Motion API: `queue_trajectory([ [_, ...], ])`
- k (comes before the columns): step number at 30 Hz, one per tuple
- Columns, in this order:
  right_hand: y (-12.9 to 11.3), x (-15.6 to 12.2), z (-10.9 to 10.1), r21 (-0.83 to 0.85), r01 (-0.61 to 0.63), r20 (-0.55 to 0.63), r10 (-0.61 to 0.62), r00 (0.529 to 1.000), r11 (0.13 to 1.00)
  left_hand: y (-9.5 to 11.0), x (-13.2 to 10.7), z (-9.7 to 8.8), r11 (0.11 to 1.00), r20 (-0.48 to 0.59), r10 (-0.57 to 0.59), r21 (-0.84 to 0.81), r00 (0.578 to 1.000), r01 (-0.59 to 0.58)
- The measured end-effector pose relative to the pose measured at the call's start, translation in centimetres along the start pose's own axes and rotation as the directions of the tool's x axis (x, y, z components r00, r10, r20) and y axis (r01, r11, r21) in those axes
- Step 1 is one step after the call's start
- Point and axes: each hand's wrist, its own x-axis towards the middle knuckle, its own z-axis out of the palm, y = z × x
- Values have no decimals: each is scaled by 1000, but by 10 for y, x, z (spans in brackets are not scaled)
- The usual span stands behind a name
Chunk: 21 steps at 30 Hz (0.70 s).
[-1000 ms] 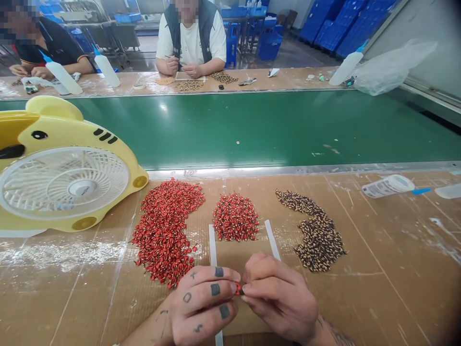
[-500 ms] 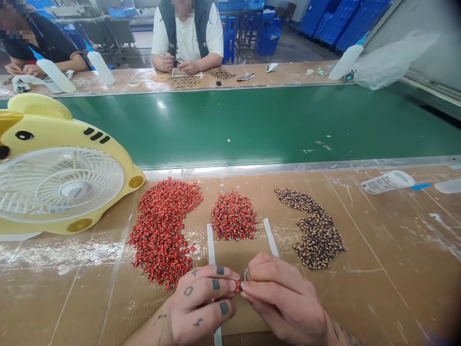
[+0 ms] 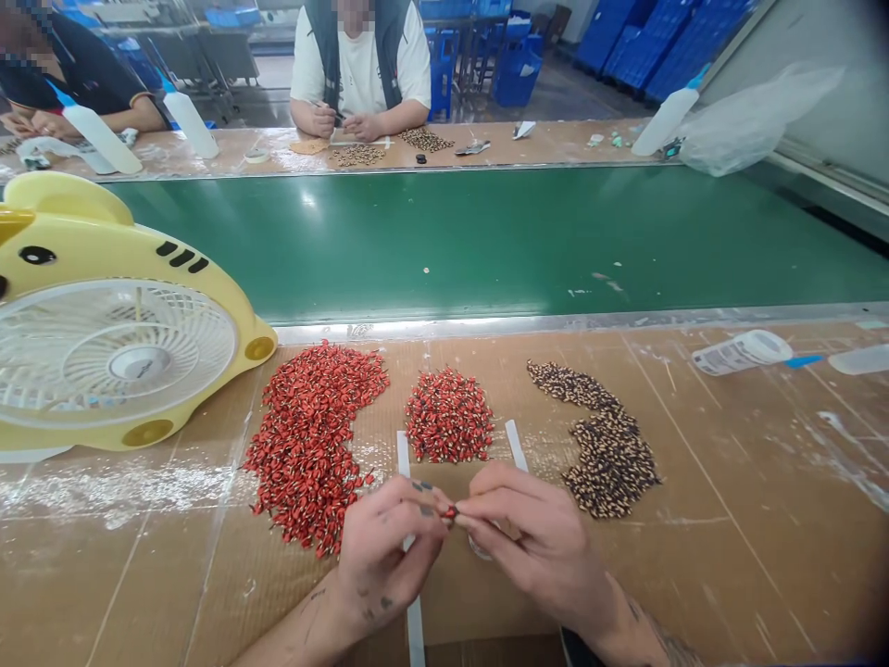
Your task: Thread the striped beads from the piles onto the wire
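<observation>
Work station, seen from overhead. Item: left hand [image 3: 389, 556] and right hand [image 3: 534, 547], together at the front of a cardboard-covered counter [image 3: 729, 519], their fingertips pinching one small red piece [image 3: 451, 511] between them, above a brown card panel [image 3: 462, 482]. Item: two white strips [image 3: 403, 472], upright on the view, flanking that panel, the left one running under the left hand. Item: a pale round object [image 3: 479, 548] partly hidden beneath the right hand, too covered to identify. Item: large pile of red pieces [image 3: 309, 445], just beyond the left hand. Item: smaller pile of red pieces [image 3: 448, 415], directly past the panel and between the other piles. Item: curved pile of dark speckled pieces [image 3: 597, 435], beyond the right hand. Item: yellow animal-shaped desk fan [image 3: 118, 324], at the counter's left, beside the large pile. Item: labelled bottle [image 3: 742, 352], lying on its side well to the right. Item: green conveyor belt [image 3: 486, 241], along the counter's far edge. Beyond it, a seated co-worker [image 3: 361, 65] works with both hands at a matching counter.
</observation>
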Motion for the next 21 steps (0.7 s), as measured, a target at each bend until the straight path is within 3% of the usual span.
queue_trajectory([
  [1,2,1,1,-10,-43,0,43,999,999,-1,1,2,993,-18,-114,-40,993,113],
  [3,7,2,-3,-40,-113,-8,113,994,993,-4,1,5,924,-49,-351,-177,935,338],
  [6,19,-2,-26,-115,-179,-65,173,983,977,-9,1,9,739,19,-561,-438,828,511],
  [10,46,-23,-91,-305,-335,-287,249,925,892,-19,-3,11,542,127,-651,-613,749,575],
  [15,81,-63,-189,-420,-607,-593,303,746,674,-30,-8,13,480,67,-730,-658,680,581],
  [18,98,-83,-233,-470,-728,-597,427,679,500,-32,-5,16,429,32,-798,-671,602,605],
  [21,115,-89,-257,-487,-762,-572,503,648,428,-29,0,23,397,-6,-842,-686,540,610],
])
